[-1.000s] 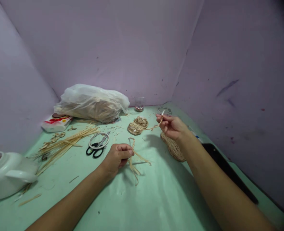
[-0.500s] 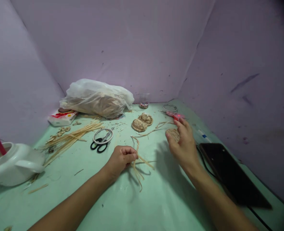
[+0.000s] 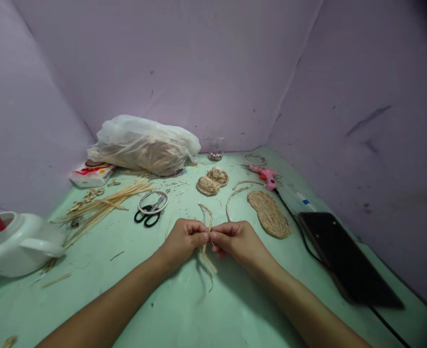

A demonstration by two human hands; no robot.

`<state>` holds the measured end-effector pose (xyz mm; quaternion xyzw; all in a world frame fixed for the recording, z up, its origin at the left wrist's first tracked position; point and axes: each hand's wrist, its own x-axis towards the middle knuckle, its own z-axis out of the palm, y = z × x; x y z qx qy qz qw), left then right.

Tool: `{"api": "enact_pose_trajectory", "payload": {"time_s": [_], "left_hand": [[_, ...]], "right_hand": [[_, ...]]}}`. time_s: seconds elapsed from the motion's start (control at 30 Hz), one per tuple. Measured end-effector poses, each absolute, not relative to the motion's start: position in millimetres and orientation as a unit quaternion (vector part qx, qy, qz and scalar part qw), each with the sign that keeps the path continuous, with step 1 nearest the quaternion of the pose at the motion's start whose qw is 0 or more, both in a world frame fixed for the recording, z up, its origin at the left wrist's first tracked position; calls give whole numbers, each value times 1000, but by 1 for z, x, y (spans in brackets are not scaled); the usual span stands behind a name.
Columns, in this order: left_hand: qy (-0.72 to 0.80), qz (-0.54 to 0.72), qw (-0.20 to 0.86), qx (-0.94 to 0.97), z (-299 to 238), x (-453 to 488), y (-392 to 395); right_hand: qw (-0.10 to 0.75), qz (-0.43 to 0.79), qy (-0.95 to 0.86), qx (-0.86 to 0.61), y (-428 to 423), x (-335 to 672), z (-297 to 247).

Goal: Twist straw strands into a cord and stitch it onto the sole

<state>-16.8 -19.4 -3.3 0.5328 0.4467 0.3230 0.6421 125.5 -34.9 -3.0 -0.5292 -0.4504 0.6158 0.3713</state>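
small handcraft corner; whether in a home or a workshop cannot be told. green-topped table [image 3: 144, 309] is hemmed in by scuffed lilac walls [image 3: 184, 63]. craft use is shown by straw braid [image 3: 210, 218], loose straw strips [image 3: 115, 199], scissors [image 3: 151, 210], pink glue gun [image 3: 267, 176] and coiled woven piece [image 3: 268, 215]. beads [image 3: 215, 156] are held in clear cup [image 3: 217, 143]. household note is lent by white pot [image 3: 25, 241].

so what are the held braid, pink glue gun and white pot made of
Braid: probably matte dried plant fibre, with pale loose ends. Pink glue gun: likely plastic, its body smooth. White pot: highlights suggest a glossy finish; ceramic or plastic, unclear.
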Motion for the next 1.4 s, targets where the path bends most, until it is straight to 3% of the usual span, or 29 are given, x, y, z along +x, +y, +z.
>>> {"api": "enact_pose_trajectory", "payload": {"time_s": [0.23,0.73,1.03,1.27,1.4], "left_hand": [[522,299,563,567,-6,-15,-17],[559,238,601,519,8,-20,-12],[578,237,396,673,13,-18,-19],[532,151,85,829,11,-4,-55],[481,116,73,866,12,-1,-62]], "right_hand": [[391,596,-430,-553,-35,121,-10],[399,696,-368,-471,-35,122,-5],[476,640,-330,-505,-31,121,-9],[487,647,-303,-503,-34,119,-9],[478,686,-278,-474,-34,120,-11]]}}
